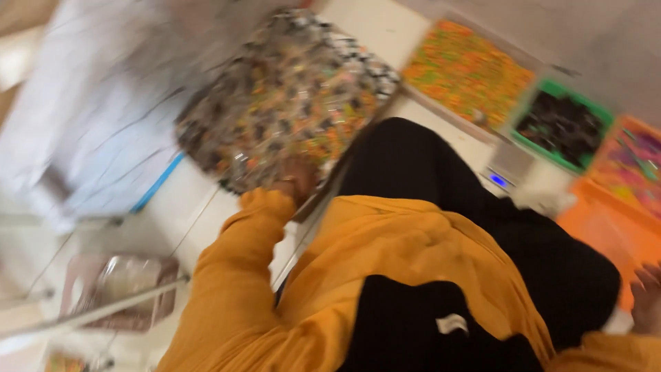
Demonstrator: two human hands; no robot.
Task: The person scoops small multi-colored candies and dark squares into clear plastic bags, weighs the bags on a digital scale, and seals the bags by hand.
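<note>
Our left hand [297, 180] grips the near edge of a clear bag of mixed colourful pieces [289, 96], which spreads toward twelve o'clock. Our right hand [647, 296], at four o'clock by an orange tray [606, 231], is too blurred to tell its hold.

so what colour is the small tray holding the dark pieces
Green, seen in the head view: the small green plastic tray at upper right.
</note>
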